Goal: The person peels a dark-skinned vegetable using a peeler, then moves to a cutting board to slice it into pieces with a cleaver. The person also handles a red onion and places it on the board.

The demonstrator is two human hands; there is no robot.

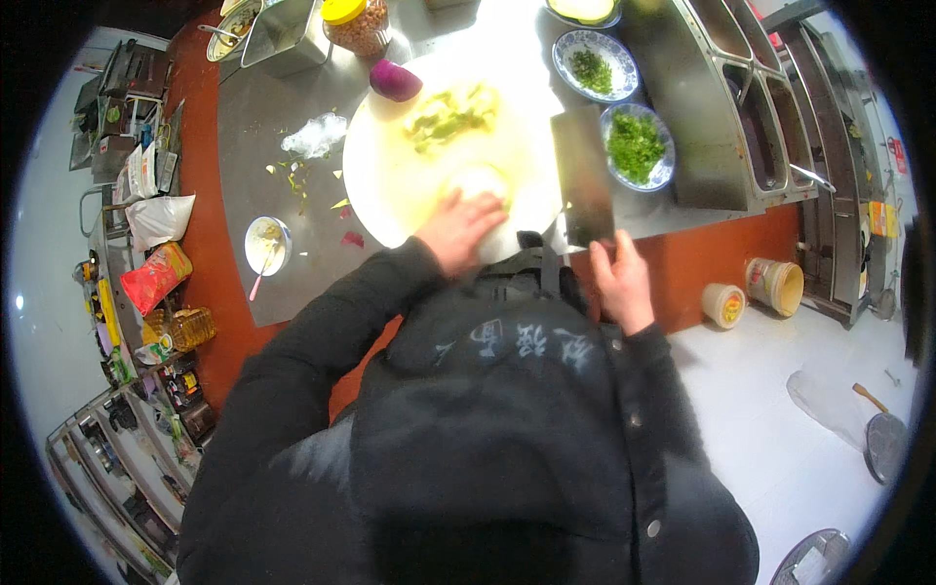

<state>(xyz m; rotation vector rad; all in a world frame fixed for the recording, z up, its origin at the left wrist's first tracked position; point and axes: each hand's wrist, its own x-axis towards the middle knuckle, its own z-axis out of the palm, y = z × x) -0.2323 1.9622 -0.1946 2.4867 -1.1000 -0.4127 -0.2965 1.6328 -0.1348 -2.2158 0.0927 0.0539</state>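
A round white cutting board (387,186) lies before me, strongly overlit. My left hand (464,230) rests, fingers spread, on or against a pale rounded piece of food (479,179) at the board's near part; glare hides its kind. In my right hand (623,281) is a broad-bladed cleaver (583,175), its blade over the board's right edge. Cut green and pale vegetable pieces (453,117) lie farther back on the board. A piece of purple onion (395,80) sits at its back left edge.
Two patterned bowls hold chopped greens (635,146) and herbs (591,69), right of the board. Steel food pans (753,121) stand beyond. At left are a small bowl with a spoon (268,246), crumpled plastic (316,136) and vegetable scraps. A yellow-lidded jar (357,28) stands behind.
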